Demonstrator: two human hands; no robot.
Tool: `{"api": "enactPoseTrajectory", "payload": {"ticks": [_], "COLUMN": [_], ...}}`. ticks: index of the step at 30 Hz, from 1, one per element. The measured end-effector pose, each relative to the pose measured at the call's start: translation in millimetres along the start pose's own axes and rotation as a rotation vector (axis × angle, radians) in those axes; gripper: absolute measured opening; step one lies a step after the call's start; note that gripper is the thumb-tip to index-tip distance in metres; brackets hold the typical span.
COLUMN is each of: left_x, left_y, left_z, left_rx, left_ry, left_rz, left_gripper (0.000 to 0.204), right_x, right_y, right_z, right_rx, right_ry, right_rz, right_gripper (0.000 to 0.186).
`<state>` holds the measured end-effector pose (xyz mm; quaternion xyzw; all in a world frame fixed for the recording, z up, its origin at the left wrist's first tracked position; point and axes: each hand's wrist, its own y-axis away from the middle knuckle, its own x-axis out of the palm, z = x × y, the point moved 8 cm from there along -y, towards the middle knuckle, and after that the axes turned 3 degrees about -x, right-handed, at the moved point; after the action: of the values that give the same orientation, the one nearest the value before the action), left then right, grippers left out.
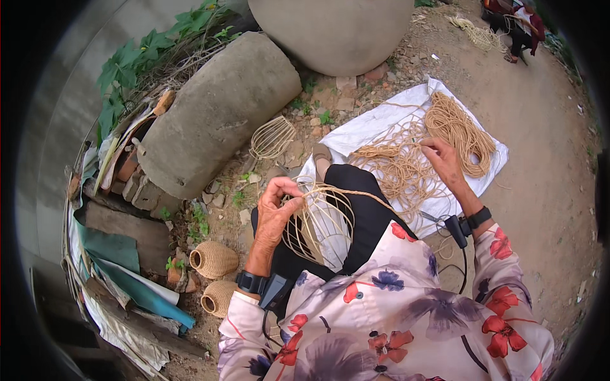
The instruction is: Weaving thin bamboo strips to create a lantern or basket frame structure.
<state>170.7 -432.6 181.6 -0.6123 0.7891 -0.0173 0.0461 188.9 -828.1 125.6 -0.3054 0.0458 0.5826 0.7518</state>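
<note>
A cage-like wire or cane basket frame point(346, 213) with curved ribs rests on my lap. My left hand point(278, 209) pinches its rim, where a tan twisted cord point(362, 193) is attached. That cord runs across my dark trouser leg to the right. Over a loose, tangled heap of the same cord point(406, 168), my right hand point(445, 164) has thumb and forefinger closed at a strand. Close by on the right lies a thicker coiled bundle of cord point(459, 130). Both heap and bundle lie on a white sheet point(494, 149).
Two woven vases point(215, 259) lie on their sides at left. Another bare frame point(273, 138) sits beside a concrete cylinder point(222, 114). Bricks, boards and teal sheeting point(136, 286) are piled at far left. A seated person point(524, 28) is at the far right.
</note>
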Motion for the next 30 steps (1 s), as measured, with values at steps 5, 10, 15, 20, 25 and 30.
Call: {"api": "enactPoseTrajectory", "payload": {"ticks": [5,10,15,20,25,30], "left_x": [-2,4,7,8,15,18], "left_y": [-6,-7,-6,-9,-8,-8], "left_z": [6,2,-8,-9,-15,-20], "left_rx": [-0.029,-0.037,0.017,0.020,0.131,0.247], "left_ry": [0.064,0.012,-0.370,-0.607,-0.695,-0.808], "left_rz": [-0.004,0.002,0.032,-0.005,-0.075,-0.101], "left_gripper": [0.022,0.022,0.017,0.015,0.014,0.013], "right_x": [122,147,146,121,118,150], "right_y": [24,88,86,69,38,27], "right_z": [169,178,178,167,177,182], "right_rx": [-0.395,-0.510,-0.545,-0.463,-0.443,-0.485], "right_ry": [-0.286,-0.187,0.008,-0.007,-0.026,-0.085], "right_rz": [0.304,0.335,0.345,0.226,0.108,0.180], "right_gripper": [0.024,0.012,0.009,0.015,0.014,0.011]}}
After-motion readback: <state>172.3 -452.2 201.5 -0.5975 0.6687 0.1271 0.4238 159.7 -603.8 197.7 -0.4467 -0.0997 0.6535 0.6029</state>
